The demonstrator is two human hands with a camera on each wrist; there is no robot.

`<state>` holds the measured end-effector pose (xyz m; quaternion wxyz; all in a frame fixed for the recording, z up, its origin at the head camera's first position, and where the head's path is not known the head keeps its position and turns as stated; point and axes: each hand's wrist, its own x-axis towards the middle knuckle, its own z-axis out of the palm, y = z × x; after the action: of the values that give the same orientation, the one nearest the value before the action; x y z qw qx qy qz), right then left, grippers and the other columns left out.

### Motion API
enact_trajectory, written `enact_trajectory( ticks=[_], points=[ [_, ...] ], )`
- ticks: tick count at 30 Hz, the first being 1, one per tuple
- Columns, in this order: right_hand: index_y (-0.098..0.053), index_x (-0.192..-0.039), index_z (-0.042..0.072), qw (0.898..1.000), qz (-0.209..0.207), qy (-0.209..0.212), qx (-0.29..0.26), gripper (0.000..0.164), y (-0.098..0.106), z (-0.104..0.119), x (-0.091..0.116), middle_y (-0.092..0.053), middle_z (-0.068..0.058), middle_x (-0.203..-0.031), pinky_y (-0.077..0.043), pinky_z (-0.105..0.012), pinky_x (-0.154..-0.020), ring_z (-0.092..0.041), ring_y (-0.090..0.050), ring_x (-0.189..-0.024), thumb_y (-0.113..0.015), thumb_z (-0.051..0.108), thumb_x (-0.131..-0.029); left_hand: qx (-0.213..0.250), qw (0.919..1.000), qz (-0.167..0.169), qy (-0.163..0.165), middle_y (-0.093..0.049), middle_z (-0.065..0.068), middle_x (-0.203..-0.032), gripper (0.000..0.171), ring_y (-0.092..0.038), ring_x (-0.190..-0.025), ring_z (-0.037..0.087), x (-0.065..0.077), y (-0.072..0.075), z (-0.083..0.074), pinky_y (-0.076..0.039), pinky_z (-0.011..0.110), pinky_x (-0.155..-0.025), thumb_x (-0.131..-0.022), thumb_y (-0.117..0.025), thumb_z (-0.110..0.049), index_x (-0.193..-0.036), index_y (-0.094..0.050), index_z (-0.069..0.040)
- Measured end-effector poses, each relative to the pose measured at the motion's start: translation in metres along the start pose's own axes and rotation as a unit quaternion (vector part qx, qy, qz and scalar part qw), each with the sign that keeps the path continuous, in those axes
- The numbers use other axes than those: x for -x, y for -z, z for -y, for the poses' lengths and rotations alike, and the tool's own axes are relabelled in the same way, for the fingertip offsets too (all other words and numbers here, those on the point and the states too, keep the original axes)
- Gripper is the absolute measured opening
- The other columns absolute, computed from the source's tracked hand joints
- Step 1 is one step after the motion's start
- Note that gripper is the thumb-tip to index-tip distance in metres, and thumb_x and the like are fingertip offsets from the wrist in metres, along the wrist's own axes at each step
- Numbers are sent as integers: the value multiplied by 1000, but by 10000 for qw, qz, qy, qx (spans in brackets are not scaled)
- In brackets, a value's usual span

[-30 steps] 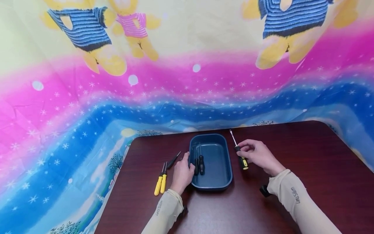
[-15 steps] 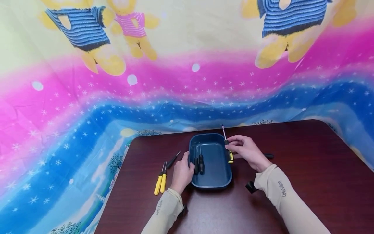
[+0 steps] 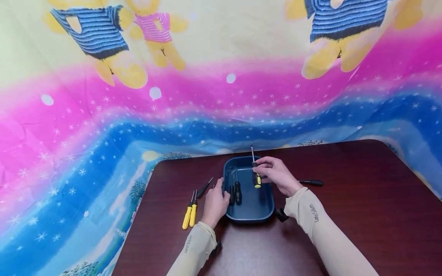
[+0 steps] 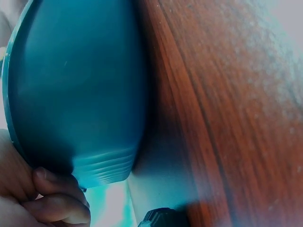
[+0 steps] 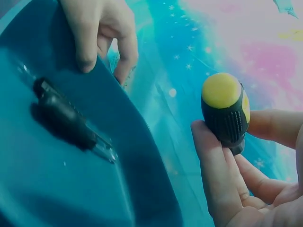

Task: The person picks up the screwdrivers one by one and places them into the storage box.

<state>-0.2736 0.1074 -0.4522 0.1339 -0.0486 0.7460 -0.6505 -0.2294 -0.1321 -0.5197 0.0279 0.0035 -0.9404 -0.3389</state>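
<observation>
My right hand (image 3: 275, 173) holds a black-and-yellow screwdriver (image 3: 257, 180) over the right half of a dark blue tray (image 3: 255, 209), its blade pointing away from me. In the right wrist view the screwdriver's yellow butt end (image 5: 221, 91) faces the camera, with the fingers and thumb round the handle. My left hand (image 3: 215, 201) grips the tray's left rim, thumb over the inside and fingers outside. The left wrist view has the tray's outer wall (image 4: 80, 85) beside those curled fingers (image 4: 59, 208). Two black-handled screwdrivers (image 3: 238, 193) lie side by side in the tray's left half.
Left of the tray, two yellow-handled screwdrivers (image 3: 190, 216) lie on the brown table (image 3: 373, 214) near a dark, thin-tipped tool (image 3: 205, 188). Another black-handled tool (image 3: 312, 183) lies to the right, partly behind the right forearm. A printed cloth (image 3: 221, 96) hangs behind the table.
My right hand has carried the black-and-yellow screwdriver leftward from beside the tray to over it. The black-handled tool at right has come into sight. My left hand has stayed on the rim.
</observation>
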Motion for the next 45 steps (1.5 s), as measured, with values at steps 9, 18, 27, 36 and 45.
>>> enact_trajectory(
  ticks=[9,18,27,36,45],
  points=[
    [-58,-134,-1,9994,6,-274,-225,40,-26,-3,-17,-72,-13,-114,-61,-43,-86,-20,-69,-91,-67,17,-100,-8,10000,48,63,-54,0,-66,56,-53,-54,13,-1,0,-1,-48,27,-59,-104,-59,-16,-157,-43,-8],
    [-60,-131,0,9983,59,-487,-300,37,-44,-21,-30,-71,-14,-112,-61,-43,-85,-22,-69,-89,-67,18,-99,-58,9999,7,128,-56,0,-68,56,-56,-58,12,0,-2,0,-52,29,-62,-104,-60,-16,-157,-44,-8],
    [-60,-128,-1,9971,-42,-747,-147,35,-50,-34,-36,-68,-17,-119,-62,-38,-81,-23,-68,-91,-68,17,-98,6,9999,50,129,-55,1,-66,56,-54,-52,14,0,-3,0,-50,27,-57,-104,-59,-16,-157,-43,-8],
    [-62,-123,1,9946,0,-1027,126,29,-50,-38,-44,-64,-19,-123,-63,-37,-79,-25,-69,-95,-69,15,-98,-86,9998,54,144,-56,1,-68,56,-55,-55,13,-2,-1,0,-51,29,-61,-105,-59,-18,-157,-43,-9],
    [-61,-122,-1,9928,1,-1065,544,29,-51,-30,-45,-63,-21,-123,-63,-35,-74,-26,-69,-89,-70,12,-97,-97,9999,10,47,-56,1,-69,56,-54,-55,13,-3,-2,1,-49,29,-60,-104,-59,-16,-157,-43,-7]
  ],
)
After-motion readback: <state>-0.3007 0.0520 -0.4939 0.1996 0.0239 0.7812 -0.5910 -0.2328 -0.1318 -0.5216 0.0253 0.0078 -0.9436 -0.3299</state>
